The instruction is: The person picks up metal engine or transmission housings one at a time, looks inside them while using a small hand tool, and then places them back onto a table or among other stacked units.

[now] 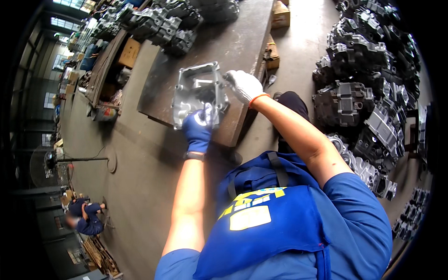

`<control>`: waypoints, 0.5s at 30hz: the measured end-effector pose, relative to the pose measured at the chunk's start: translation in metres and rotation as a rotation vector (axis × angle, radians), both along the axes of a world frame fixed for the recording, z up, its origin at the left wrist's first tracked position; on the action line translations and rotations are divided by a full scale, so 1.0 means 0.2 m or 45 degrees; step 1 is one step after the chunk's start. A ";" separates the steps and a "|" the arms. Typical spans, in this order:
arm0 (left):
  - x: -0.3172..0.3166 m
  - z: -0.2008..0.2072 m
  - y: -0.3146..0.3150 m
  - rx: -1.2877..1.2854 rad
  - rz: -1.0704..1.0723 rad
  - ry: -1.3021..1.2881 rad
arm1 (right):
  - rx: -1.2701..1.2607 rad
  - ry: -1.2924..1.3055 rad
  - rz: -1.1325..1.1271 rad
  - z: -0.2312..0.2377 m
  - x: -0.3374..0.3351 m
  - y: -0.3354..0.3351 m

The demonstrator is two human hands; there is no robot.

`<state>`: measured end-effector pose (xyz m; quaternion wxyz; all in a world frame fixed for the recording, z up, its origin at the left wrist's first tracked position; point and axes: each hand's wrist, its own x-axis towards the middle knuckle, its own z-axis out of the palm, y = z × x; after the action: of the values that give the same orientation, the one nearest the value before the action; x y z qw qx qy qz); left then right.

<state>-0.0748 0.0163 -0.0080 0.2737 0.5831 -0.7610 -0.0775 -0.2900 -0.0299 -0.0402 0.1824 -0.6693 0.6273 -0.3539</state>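
A grey cast-metal housing [183, 100], open-topped like a rectangular box with bolt bosses along its rim, rests near the corner of a dark metal table [161, 91]. My left hand [198, 128], in a blue glove, is closed over the near edge of the housing. At the housing's right side is my right hand [244, 87] in a white knitted glove with an orange cuff. Its fingers are bent and pressed together close to the rim. Whatever may be between those fingers is too small or hidden to make out.
More grey castings [158, 25] crowd the table's far end. Tall stacks of castings [359, 60] stand on the right. Cardboard boxes [280, 15] sit beyond the table's right edge. A pedestal fan [50, 161] and a seated person [88, 217] are at the left.
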 end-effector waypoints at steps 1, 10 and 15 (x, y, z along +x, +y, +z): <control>0.00 -0.01 0.01 0.006 0.035 -0.017 | 0.016 0.006 -0.008 0.01 0.02 -0.01; 0.01 0.00 0.02 0.101 0.083 -0.092 | 0.221 0.274 -0.007 0.10 0.06 -0.13; -0.02 0.00 0.01 0.149 0.151 -0.127 | -0.025 0.267 0.193 0.06 -0.05 -0.07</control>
<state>-0.0789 0.0180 -0.0071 0.2051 0.6452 -0.7320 -0.0764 -0.2993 -0.0436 -0.0277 0.1357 -0.7498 0.5871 -0.2733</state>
